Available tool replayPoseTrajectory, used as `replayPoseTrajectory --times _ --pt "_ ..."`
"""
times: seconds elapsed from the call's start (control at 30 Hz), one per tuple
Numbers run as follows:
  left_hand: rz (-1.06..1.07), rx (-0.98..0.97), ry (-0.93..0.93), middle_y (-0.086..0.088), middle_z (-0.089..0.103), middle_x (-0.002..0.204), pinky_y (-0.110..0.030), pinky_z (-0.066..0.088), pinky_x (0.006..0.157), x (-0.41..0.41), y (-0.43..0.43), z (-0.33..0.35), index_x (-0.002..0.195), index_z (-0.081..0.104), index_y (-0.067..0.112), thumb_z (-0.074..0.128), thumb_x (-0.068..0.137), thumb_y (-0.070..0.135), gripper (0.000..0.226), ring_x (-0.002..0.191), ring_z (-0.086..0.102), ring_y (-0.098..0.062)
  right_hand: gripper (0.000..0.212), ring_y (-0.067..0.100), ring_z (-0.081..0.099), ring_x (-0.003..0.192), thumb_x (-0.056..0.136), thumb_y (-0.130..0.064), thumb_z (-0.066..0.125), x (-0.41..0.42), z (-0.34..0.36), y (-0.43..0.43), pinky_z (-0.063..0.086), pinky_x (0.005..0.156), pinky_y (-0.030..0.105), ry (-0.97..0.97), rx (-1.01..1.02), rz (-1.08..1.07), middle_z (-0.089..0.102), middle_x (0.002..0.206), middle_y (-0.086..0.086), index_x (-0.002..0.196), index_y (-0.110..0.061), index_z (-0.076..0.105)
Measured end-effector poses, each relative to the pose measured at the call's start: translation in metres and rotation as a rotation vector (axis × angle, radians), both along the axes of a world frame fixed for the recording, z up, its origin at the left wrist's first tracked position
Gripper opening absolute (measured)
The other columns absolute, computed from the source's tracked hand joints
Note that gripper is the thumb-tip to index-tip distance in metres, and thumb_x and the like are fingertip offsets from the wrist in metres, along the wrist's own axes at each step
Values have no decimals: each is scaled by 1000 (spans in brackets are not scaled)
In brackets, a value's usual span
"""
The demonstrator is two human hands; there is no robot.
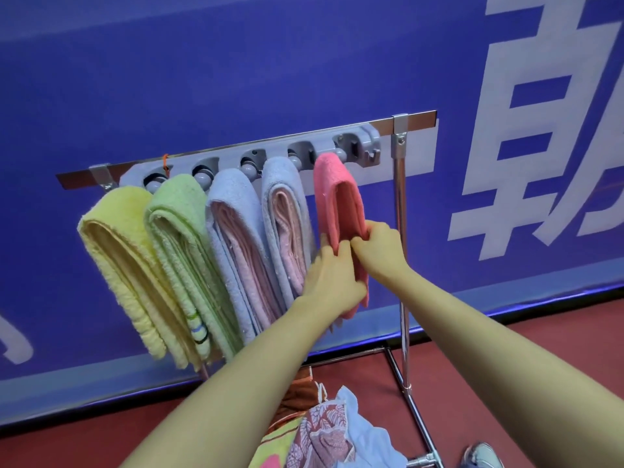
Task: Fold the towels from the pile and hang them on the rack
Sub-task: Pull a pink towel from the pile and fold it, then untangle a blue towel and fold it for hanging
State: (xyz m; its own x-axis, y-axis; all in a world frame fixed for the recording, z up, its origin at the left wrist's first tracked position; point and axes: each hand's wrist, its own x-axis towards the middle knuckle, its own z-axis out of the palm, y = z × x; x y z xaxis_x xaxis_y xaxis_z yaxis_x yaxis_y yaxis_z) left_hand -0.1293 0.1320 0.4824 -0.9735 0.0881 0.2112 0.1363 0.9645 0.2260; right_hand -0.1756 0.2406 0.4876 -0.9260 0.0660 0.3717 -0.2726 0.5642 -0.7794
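Note:
A grey rack point(368, 138) with round pegs is fixed to a metal stand in front of a blue wall. Several folded towels hang from it: a yellow towel point(114, 244), a green towel point(179, 231), two blue-and-pink towels point(233, 211) point(287, 204) and a pink towel point(337, 197) furthest right. My left hand point(329, 275) and my right hand point(380, 246) both pinch the pink towel about halfway down, fingers curled round its edges. The pile of towels point(324, 434) lies on the floor below my arms.
The stand's upright metal pole point(401, 214) rises just right of the pink towel, and its base bars point(405, 393) run across the red floor. One empty slot with a hook point(354, 146) stays on the rack's right end. A shoe point(483, 456) shows at the bottom right.

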Motion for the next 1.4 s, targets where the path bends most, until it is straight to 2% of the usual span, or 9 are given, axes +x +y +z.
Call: replayPoseTrajectory --times 0.27,0.4,0.67,0.83,0.97,1.07,1.13,1.2,1.4 --pt "84 176 -121 -17 37 145 -42 53 90 -1 -21 -38 110 54 13 67 77 32 40 104 61 -43 17 34 54 65 79 -18 52 8 -19 17 38 56 31 -100 109 -121 54 57 2 62 -18 48" --pt "-9 208 -138 -17 45 144 -39 44 103 5 -31 -57 145 46 16 65 81 28 68 124 52 -37 24 26 49 55 81 -15 51 19 -29 17 35 49 30 -94 38 -116 51 52 0 58 -17 45" --pt "-147 322 -148 -9 56 126 -45 47 96 28 -18 -130 140 47 16 49 72 28 69 115 54 -29 14 32 53 75 84 -31 48 52 -106 -27 40 67 38 -214 -80 48 61 71 3 83 -19 57" --pt "-141 235 -514 -10 56 140 -31 40 104 55 -50 -229 142 52 15 65 82 18 61 127 53 -26 23 31 65 90 91 -23 55 82 -219 0 47 76 33 -579 96 103 72 87 12 96 -10 73" --pt "-145 182 -939 -13 69 118 -30 45 91 116 -86 -343 115 71 6 61 86 23 35 114 61 -29 26 28 64 102 88 -25 53 130 -346 8 42 75 29 -1029 410 279 69 101 18 95 -7 71" --pt "-102 103 -1159 -11 70 93 -34 47 78 163 -124 -410 97 73 3 59 85 30 32 97 66 -28 14 10 53 87 94 -21 57 162 -412 3 35 62 16 -1278 492 329 59 85 2 81 -23 62" --pt "-60 80 -1259 -8 61 73 -34 41 65 183 -148 -443 85 70 1 60 83 22 24 79 61 -25 13 13 53 88 93 -21 60 169 -442 -9 35 62 16 -1346 580 392 66 104 5 102 -16 69" --pt "-25 59 -1297 -10 69 81 -29 42 66 191 -170 -466 91 73 4 61 87 17 18 78 60 -17 30 23 60 105 94 -19 58 168 -468 -27 38 70 22 -1346 644 445 65 122 14 121 -7 66" --pt "53 15 -1246 -13 72 111 -26 48 78 159 -202 -518 107 73 12 58 89 18 25 104 67 -29 35 34 59 115 87 -16 54 141 -506 -85 47 87 33 -1052 753 536 64 123 17 120 -14 65"
